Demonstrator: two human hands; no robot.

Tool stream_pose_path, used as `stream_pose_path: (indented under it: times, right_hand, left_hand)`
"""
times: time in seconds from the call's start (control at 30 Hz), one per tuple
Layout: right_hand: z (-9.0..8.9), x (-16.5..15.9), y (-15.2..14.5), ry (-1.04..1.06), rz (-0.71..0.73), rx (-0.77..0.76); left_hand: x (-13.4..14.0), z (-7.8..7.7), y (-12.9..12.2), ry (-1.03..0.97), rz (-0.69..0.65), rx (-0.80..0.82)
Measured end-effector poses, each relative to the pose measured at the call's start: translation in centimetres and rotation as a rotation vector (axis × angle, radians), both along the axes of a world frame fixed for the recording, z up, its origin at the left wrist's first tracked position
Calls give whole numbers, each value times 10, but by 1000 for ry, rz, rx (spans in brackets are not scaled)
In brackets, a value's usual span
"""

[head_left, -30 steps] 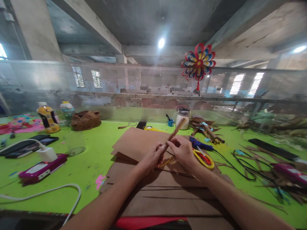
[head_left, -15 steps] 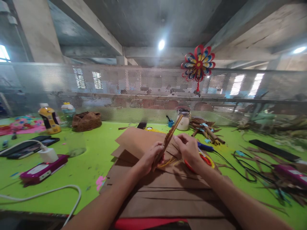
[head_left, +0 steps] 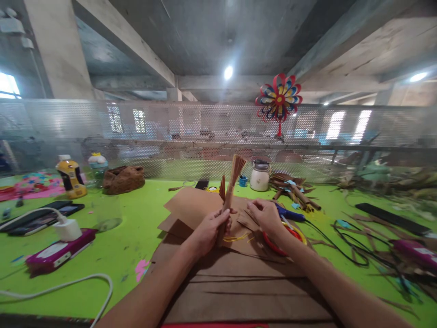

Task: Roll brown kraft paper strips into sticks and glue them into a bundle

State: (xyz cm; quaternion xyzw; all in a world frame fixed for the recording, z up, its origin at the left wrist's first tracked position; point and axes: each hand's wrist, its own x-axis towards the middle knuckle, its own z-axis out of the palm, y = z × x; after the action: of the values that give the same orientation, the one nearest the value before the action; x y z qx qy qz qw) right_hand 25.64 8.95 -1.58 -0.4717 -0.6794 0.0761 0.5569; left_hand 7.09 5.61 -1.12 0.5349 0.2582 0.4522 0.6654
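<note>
My left hand [head_left: 215, 228] is closed around a narrow strip of pleated brown paper [head_left: 235, 175], held upright with its folds fanning out at the top. A shorter serrated brown piece [head_left: 222, 189] sticks up beside it. To the right, my right hand [head_left: 268, 218] is pinched, apart from the strip; whatever its fingertips may hold is too small to make out. Cut brown paper scraps [head_left: 246, 221] lie just left of it. Under both hands are stacked brown paper sheets [head_left: 246, 284]. Yellow thread [head_left: 235, 238] rests on them, and scissors with red and yellow handles [head_left: 295, 232] lie partly behind my right wrist.
A blue-handled corded tool [head_left: 292, 214] lies right of my hand. Farther back stand a white lidded jar [head_left: 260, 176], rolled brown pieces [head_left: 297, 189] and a brown pouch [head_left: 124, 178]. On the left are a yellow bottle [head_left: 71, 176], phones and a purple power bank [head_left: 61, 250].
The pleated strip in my left hand has turned from leaning right to nearly upright, and its folds now show spread at the top. My right hand stays pinched, slightly lower in view.
</note>
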Motion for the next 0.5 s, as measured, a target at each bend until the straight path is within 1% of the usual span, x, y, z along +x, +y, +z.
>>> stream_pose_path:
  times: [0.13, 0.3, 0.5]
  right_hand:
    - [-3, 0, 2, -91, 58, -30]
    - [-2, -4, -3, -153, 79, -50]
    - [-5, 0, 0, -241, 96, -90]
  left_hand:
    - [-2, -1, 1, -22, -9, -3]
    - [-1, -5, 3, -24, 14, -13]
    - [-1, -7, 6, 2, 33, -6]
